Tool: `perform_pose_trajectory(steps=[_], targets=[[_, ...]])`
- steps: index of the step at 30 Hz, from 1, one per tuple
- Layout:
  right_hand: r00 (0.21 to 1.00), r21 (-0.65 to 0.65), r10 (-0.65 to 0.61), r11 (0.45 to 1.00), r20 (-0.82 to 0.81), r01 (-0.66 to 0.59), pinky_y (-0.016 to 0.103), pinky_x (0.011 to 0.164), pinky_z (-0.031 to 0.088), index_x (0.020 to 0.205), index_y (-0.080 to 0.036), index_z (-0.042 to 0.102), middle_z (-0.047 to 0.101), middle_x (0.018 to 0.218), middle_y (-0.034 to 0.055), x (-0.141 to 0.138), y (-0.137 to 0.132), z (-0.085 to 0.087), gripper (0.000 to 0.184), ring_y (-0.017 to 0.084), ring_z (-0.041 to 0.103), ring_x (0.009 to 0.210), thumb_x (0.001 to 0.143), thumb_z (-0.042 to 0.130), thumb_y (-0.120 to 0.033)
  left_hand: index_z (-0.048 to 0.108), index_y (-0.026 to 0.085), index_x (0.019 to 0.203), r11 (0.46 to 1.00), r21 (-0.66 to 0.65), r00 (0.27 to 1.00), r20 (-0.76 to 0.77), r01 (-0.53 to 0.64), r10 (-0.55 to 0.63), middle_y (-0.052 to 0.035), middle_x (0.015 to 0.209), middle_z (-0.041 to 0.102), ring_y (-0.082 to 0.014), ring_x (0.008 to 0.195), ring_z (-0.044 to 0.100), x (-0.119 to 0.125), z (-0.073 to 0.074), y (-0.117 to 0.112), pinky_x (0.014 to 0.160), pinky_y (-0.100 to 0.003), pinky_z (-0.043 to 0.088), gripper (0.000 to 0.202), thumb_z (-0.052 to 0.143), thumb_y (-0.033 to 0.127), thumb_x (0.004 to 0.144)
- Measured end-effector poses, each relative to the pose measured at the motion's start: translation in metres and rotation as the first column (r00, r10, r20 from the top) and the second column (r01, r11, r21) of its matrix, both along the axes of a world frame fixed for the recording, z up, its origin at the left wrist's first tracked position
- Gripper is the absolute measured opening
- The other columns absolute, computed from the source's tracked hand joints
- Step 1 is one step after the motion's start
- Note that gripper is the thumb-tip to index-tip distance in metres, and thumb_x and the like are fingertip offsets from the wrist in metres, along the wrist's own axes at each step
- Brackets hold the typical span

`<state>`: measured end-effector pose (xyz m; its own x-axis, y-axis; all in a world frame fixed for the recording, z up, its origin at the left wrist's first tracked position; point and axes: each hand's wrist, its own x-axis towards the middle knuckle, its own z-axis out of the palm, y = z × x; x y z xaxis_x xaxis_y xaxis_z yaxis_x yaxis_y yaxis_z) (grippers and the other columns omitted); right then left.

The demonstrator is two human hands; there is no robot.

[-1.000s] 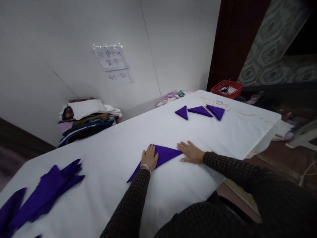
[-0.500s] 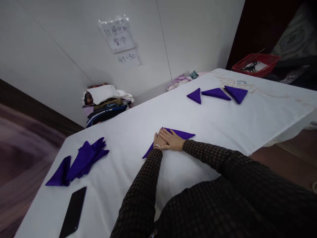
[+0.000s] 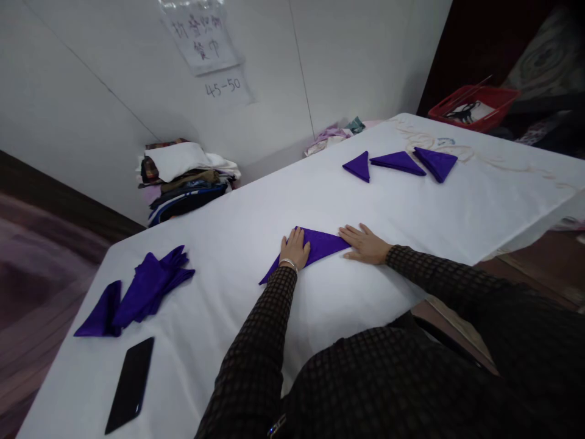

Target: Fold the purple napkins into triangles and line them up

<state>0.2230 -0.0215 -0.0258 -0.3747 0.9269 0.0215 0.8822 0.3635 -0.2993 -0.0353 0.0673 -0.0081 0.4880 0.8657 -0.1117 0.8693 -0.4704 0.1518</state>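
A purple napkin (image 3: 320, 244) folded into a long triangle lies on the white tablecloth (image 3: 247, 231) in front of me. My left hand (image 3: 295, 249) lies flat on its left part, fingers stretched out, a bracelet on the wrist. My right hand (image 3: 365, 244) rests flat at the napkin's right tip, fingers spread on the cloth. Neither hand grips anything.
Three folded purple triangles (image 3: 398, 163) lie in a row at the far right. A loose heap of purple napkins (image 3: 137, 292) sits at the left, with a black phone (image 3: 130, 384) near the front edge. Stacked textiles (image 3: 183, 177) and a red basket (image 3: 473, 107) stand beyond the table.
My right hand has slid from beside the left hand out to the napkin's right tip, smoothing it. The left hand stays on the napkin. The view shifted slightly.
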Motion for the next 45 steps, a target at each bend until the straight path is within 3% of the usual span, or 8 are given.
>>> perform_pose_trajectory(steps=[4,9,14,24,32,36,40,45], targets=[[0.998,0.004,-0.064,0.998,0.014,0.064,0.056,0.114,0.01,0.153,-0.015,0.021,0.024,0.156,0.0157,-0.008,0.008,0.013,0.086,0.032,0.017,0.144,0.089,0.024,-0.072,0.027,0.015,0.149,1.0,-0.003,1.0,0.008,-0.006,0.006,-0.0087,0.159,0.021,-0.0223,0.147,0.015,0.0,0.002,-0.002,0.118,-0.049,0.013,0.057,0.028,0.036,0.096],[0.992,0.027,0.104,0.994,-0.064,-0.103,0.051,0.115,0.01,0.152,-0.011,0.024,0.024,0.156,0.0164,-0.081,0.045,0.031,0.087,0.031,0.017,0.144,0.089,0.025,-0.071,0.025,0.019,0.15,1.0,0.015,1.0,0.0,0.013,-0.013,-0.0082,0.158,0.023,-0.0218,0.147,0.015,-0.002,-0.003,0.0,0.118,-0.05,0.014,0.056,0.028,0.036,0.097],[0.981,-0.036,0.142,0.988,-0.135,-0.148,0.046,0.115,0.014,0.149,-0.006,0.029,0.028,0.154,0.0193,-0.127,0.078,0.027,0.081,0.028,0.022,0.144,0.093,0.024,-0.065,0.022,0.018,0.151,0.998,0.017,0.998,-0.023,0.065,-0.065,-0.0107,0.158,0.023,-0.0268,0.146,0.016,-0.005,-0.008,0.0,0.117,-0.053,0.012,0.06,0.033,0.035,0.095],[0.992,-0.021,0.072,0.997,-0.106,-0.074,0.048,0.114,0.017,0.149,-0.011,0.029,0.029,0.155,0.016,-0.124,0.088,0.009,0.078,0.025,0.024,0.143,0.093,0.018,-0.064,0.024,0.012,0.15,0.999,0.032,0.999,0.042,0.002,-0.003,-0.01,0.157,0.026,-0.0244,0.146,0.019,-0.015,-0.004,-0.005,0.118,-0.046,0.017,0.057,0.029,0.029,0.096],[0.996,0.022,0.085,0.996,0.041,-0.085,0.052,0.114,0.017,0.148,-0.013,0.034,0.028,0.156,0.0143,-0.124,0.088,0.003,0.079,0.029,0.022,0.143,0.092,0.017,-0.066,0.042,0.022,0.142,0.912,0.056,0.914,0.02,-0.406,0.405,-0.0083,0.155,0.031,-0.0251,0.144,0.023,-0.123,-0.004,-0.032,0.115,-0.056,0.017,0.047,0.032,0.035,0.097],[0.994,0.031,0.099,0.994,0.043,-0.1,0.053,0.114,0.017,0.148,-0.013,0.033,0.028,0.155,0.0154,-0.123,0.089,0.0,0.081,0.031,0.022,0.143,0.091,0.016,-0.068,0.059,0.02,0.125,0.833,0.08,0.83,0.179,-0.548,0.528,-0.0102,0.141,0.052,-0.0247,0.133,0.042,-0.166,-0.001,-0.055,0.111,-0.047,0.03,0.038,0.04,0.033,0.095],[0.993,0.046,0.105,0.993,0.053,-0.107,0.053,0.113,0.018,0.148,-0.01,0.033,0.028,0.155,0.0166,-0.122,0.089,-0.002,0.083,0.031,0.023,0.142,0.09,0.015,-0.068,0.069,0.019,0.104,0.822,0.085,0.811,0.245,-0.563,0.531,-0.0078,0.109,0.07,-0.0189,0.106,0.061,-0.169,0.0,-0.074,0.095,-0.032,0.046,0.033,0.041,0.033,0.095],[0.993,0.039,0.103,0.994,0.057,-0.105,0.053,0.113,0.018,0.148,-0.011,0.031,0.027,0.156,0.0157,-0.121,0.09,-0.003,0.082,0.032,0.022,0.143,0.091,0.014,-0.067,0.069,0.02,0.088,0.888,0.106,0.842,0.382,-0.448,0.38,-0.0042,0.097,0.069,-0.0183,0.097,0.062,-0.147,-0.008,-0.081,0.092,-0.032,0.048,0.013,0.069,0.029,0.078]])
